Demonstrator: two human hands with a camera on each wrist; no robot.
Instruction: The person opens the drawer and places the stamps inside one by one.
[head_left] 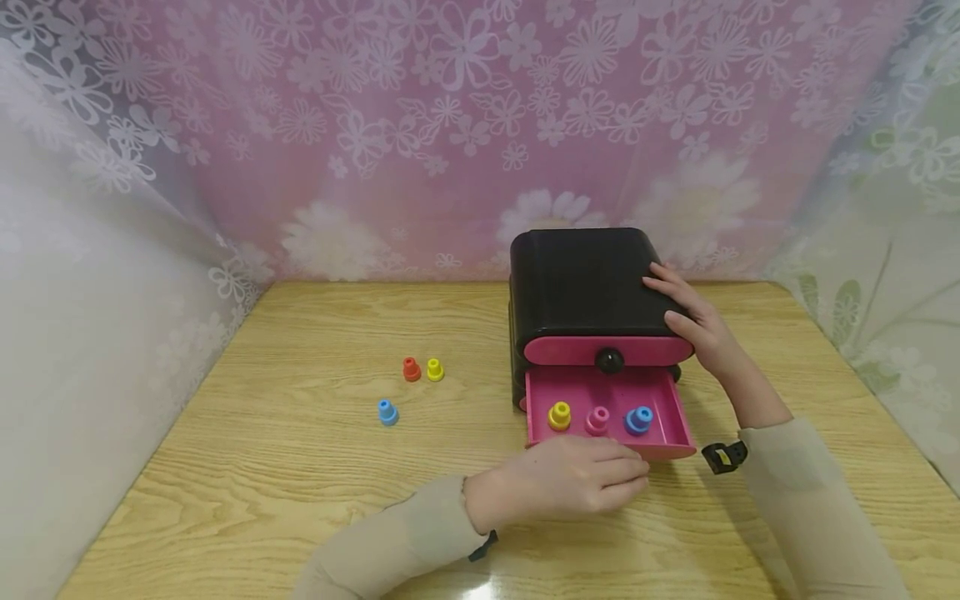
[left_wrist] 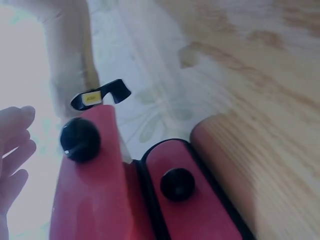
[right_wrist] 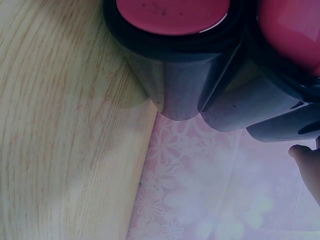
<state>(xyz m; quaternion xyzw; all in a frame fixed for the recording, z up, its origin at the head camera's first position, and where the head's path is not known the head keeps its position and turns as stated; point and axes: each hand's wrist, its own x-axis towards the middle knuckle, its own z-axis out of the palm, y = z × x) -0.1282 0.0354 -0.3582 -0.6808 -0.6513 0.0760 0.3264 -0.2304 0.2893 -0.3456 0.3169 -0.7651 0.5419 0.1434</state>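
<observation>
A black mini chest of drawers [head_left: 585, 279] stands on the table, its pink lower drawer [head_left: 600, 385] pulled out and its upper pink drawer [head_left: 562, 350] closed. Lying in the pulled-out drawer are a yellow peg [head_left: 559, 416], a pink peg [head_left: 597, 420] and a blue peg [head_left: 639, 420]. My left hand [head_left: 566, 477] is in front of that drawer, fingers extended; in the left wrist view they stand apart from its black knob [left_wrist: 80, 140]. My right hand [head_left: 697, 321] rests against the chest's right side, fingers spread over its top edge.
To the left on the wooden table [head_left: 300, 467] stand a red peg [head_left: 411, 370], another yellow peg [head_left: 435, 371] and another blue peg [head_left: 387, 412]. A pink floral curtain [head_left: 405, 150] hangs behind the table, with pale cloth at both sides.
</observation>
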